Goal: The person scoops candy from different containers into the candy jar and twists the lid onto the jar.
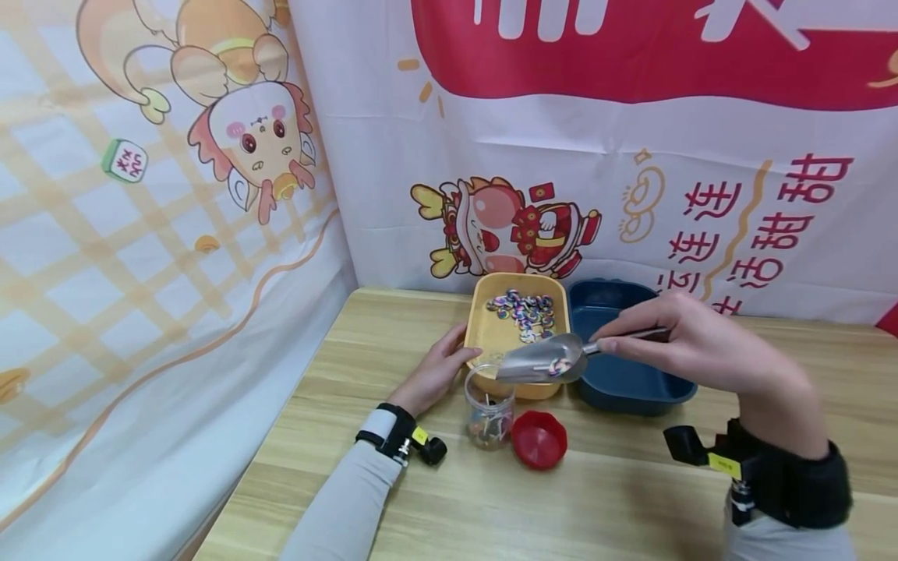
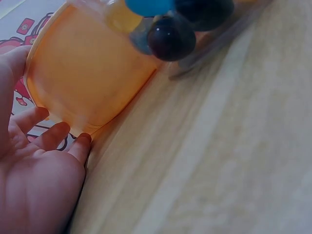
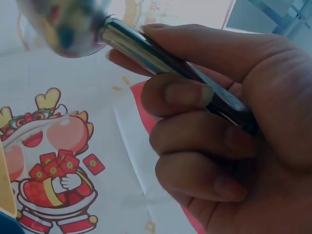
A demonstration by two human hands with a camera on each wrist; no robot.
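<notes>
My right hand [image 1: 680,343] grips the handle of a metal scoop [image 1: 540,360], its fingers curled round it in the right wrist view. A small swirl-patterned lollipop [image 1: 559,367] lies in the scoop, whose front end is over the mouth of a clear jar [image 1: 489,413]. Small ball-headed pieces, some with sticks, lie in the jar. At the left side of a yellow tray [image 1: 484,312], my left hand [image 1: 436,372] holds the wall between thumb and fingers. Several colourful swirl pieces [image 1: 526,312] are in the tray. The left wrist view shows the tray's outer wall [image 2: 92,68].
To the right of the yellow tray stands a dark blue basin [image 1: 631,401], partly behind my right hand. A red scalloped lid [image 1: 539,441] lies beside the jar on the wooden table [image 1: 596,499]. Printed cloth [image 1: 582,132] hangs at the back and left.
</notes>
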